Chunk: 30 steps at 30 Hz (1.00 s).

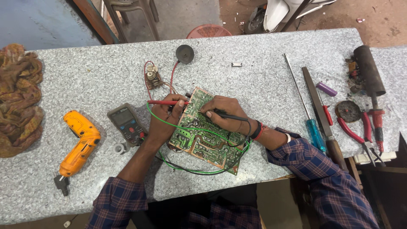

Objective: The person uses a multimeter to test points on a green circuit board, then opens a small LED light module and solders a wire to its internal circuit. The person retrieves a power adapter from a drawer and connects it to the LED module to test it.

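Closest in, both plaid-sleeved arms come up over the near edge of the speckled grey stone-look table point(263, 80) and meet on a green printed circuit board point(203, 135) lying flat, solder side up, near the table's middle with green and black wires looped around its near edge. The left hand point(163, 116) is wrapped around a red meter probe point(163, 102), tip resting at the board's far left corner. The right hand point(224, 112) pinches a black meter probe point(229, 115) like a pen, tip down on the solder points. Just left of the board sits a grey handheld multimeter point(126, 123), and further left an orange cordless screwdriver point(79, 142) lies on its side. Off to the right are a blue-handled screwdriver point(311, 123), a long flat metal file point(320, 112) and red-handled pliers point(360, 131). Farther back, a small black round speaker point(185, 53) hangs off red wires.
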Available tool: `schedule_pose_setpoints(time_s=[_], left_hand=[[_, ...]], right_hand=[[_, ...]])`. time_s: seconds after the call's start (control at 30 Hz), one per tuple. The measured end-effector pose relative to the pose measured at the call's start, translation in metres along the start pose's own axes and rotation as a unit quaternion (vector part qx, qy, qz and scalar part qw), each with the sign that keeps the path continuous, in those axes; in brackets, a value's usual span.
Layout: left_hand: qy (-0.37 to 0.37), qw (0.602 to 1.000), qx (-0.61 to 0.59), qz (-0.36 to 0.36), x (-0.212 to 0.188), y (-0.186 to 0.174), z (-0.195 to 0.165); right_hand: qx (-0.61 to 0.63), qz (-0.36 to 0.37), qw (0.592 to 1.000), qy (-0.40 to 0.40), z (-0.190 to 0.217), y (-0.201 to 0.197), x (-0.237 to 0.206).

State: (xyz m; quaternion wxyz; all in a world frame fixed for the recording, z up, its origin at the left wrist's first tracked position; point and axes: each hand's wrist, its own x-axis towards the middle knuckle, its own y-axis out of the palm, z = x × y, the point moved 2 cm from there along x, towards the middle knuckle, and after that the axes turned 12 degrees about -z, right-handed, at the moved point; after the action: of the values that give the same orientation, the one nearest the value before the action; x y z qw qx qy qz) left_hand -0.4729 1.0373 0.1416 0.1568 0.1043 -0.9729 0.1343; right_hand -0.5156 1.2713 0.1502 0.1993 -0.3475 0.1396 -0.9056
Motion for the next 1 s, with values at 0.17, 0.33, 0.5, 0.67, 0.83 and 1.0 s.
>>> schedule_pose_setpoints(time_s=[0.17,0.33,0.5,0.67,0.83,1.0], left_hand=[[-0.001,1.000,0.000,0.000,0.001,0.000,0.001],[0.043,0.999,0.009,-0.010,0.001,-0.001,0.002],[0.014,1.000,-0.002,-0.005,0.002,-0.001,0.010],[-0.009,1.000,-0.019,-0.011,0.004,-0.002,0.015],[-0.046,0.999,-0.022,-0.001,0.009,-0.006,0.010],[-0.024,0.998,-0.060,0.005,0.017,-0.014,0.002]], right_hand=[[0.001,-0.007,1.000,0.008,-0.003,-0.001,0.002],[-0.007,-0.009,1.000,0.012,-0.006,0.001,0.001],[0.013,-0.007,1.000,0.026,-0.009,0.001,0.001],[-0.004,-0.007,1.000,0.025,-0.010,0.004,0.006],[-0.011,0.002,0.999,0.048,-0.005,0.004,0.015],[-0.018,0.001,0.999,0.031,0.000,0.002,0.026]])
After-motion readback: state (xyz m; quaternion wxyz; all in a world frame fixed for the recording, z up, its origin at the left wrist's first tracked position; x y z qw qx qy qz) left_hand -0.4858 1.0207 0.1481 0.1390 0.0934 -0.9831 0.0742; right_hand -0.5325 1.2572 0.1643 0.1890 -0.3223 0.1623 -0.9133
